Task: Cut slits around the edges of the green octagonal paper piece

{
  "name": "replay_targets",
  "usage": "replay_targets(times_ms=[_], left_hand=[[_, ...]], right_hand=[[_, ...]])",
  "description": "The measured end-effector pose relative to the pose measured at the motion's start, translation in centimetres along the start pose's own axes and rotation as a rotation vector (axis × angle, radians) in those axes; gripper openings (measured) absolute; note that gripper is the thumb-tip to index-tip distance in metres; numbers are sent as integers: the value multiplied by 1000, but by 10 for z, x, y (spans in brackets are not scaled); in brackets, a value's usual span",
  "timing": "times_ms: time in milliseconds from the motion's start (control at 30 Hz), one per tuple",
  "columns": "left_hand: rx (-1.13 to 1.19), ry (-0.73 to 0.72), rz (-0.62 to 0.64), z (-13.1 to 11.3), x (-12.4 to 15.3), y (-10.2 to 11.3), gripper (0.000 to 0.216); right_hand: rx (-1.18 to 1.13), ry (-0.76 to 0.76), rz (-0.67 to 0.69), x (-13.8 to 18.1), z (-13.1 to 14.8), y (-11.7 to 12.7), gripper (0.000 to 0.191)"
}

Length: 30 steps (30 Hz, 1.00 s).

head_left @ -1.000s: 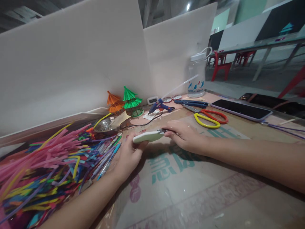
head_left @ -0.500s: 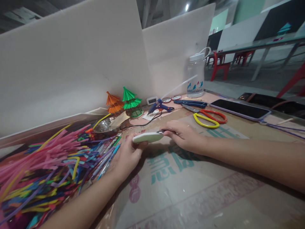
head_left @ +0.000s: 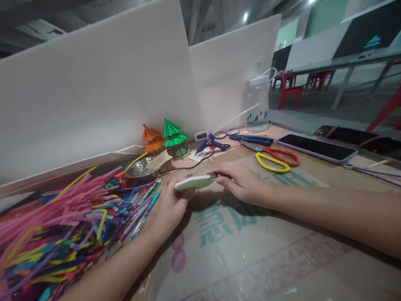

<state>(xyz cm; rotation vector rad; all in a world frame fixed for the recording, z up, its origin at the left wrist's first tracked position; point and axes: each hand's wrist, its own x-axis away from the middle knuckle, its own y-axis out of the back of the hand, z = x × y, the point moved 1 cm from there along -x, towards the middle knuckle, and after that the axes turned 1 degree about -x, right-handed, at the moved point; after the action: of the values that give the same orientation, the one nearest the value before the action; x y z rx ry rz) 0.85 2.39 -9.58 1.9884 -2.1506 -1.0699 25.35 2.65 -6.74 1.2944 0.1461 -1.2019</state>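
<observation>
White and pale green, a small utility knife point(head_left: 194, 182) sits between two bare hands just above a cardboard-covered table point(head_left: 250, 251), near the middle of the scene. The left hand point(head_left: 171, 207) has its grip closed around the near-left end of the knife's body, thumb on top, while the right hand point(head_left: 242, 184) pinches the dark metal tip at the knife's right end between thumb and fingers. To the left of the left hand, touching its knuckles, lies a heap of coloured plastic straws point(head_left: 62, 225) in pink, yellow, blue and purple. Farther back stand two small straw-built pagoda models, one orange point(head_left: 151, 139) and one green point(head_left: 173, 134), just beside each other against a white partition board point(head_left: 94, 92), with a metal bowl point(head_left: 140, 167) near them. A blue glue gun point(head_left: 213, 144) lies beyond the knife; to its right rest yellow-and-red scissors point(head_left: 272, 159), a dark phone point(head_left: 316, 147) and, at the far edge, a clear plastic bottle point(head_left: 258, 104). Red chairs point(head_left: 290, 85) stand well apart in the background.
</observation>
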Motion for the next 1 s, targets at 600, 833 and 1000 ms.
replay_targets(times_ms=[600,833,1000], left_hand=[[-91,-22,18,-6,2,2,16],[-67,-55,76,-17,4,2,14],[-8,-94,80,-13,4,1,11]], right_hand=[[41,42,-21,3,1,1,32],[24,87,-1,3,4,1,33],[22,94,32,3,6,2,33]])
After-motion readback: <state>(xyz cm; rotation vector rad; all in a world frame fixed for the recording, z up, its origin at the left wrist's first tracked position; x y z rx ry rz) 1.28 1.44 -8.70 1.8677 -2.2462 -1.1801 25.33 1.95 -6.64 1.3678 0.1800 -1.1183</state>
